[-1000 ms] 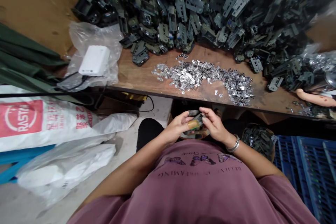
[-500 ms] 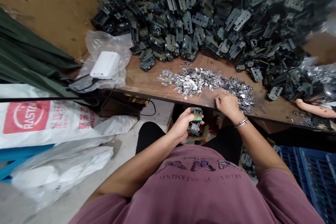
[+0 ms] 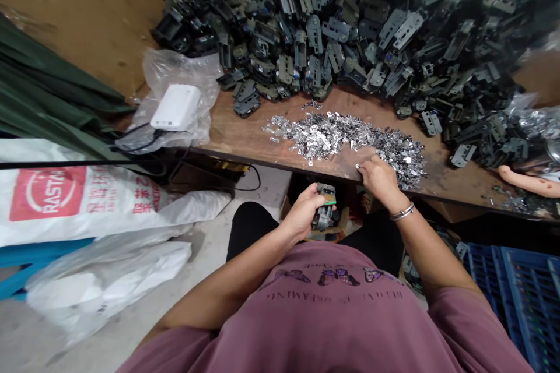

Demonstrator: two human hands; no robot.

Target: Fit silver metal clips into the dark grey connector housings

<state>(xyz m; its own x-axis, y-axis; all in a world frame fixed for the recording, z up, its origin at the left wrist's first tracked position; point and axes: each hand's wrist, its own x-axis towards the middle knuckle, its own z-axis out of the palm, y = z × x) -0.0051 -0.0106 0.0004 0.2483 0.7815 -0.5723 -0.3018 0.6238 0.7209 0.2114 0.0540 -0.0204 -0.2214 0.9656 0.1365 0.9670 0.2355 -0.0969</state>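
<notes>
A brown tabletop [image 3: 245,137] runs left to right. Dark grey-green parts [image 3: 315,32] are heaped along its far side; small shiny metal pieces [image 3: 326,135] spread nearer the front edge. Clear plastic [image 3: 207,108] lies left, a limb-shaped piece [image 3: 527,182] near right.

Grey part [image 3: 322,221] half-hidden by left hand [image 3: 303,211], silver piece [image 3: 358,167] in right hand [image 3: 380,178] indistinct, dark heap [image 3: 314,35] cropped above

The left hand [image 3: 303,212] holds a dark part [image 3: 324,219] while the right hand [image 3: 380,177] pinches a shiny piece [image 3: 357,167].
</notes>
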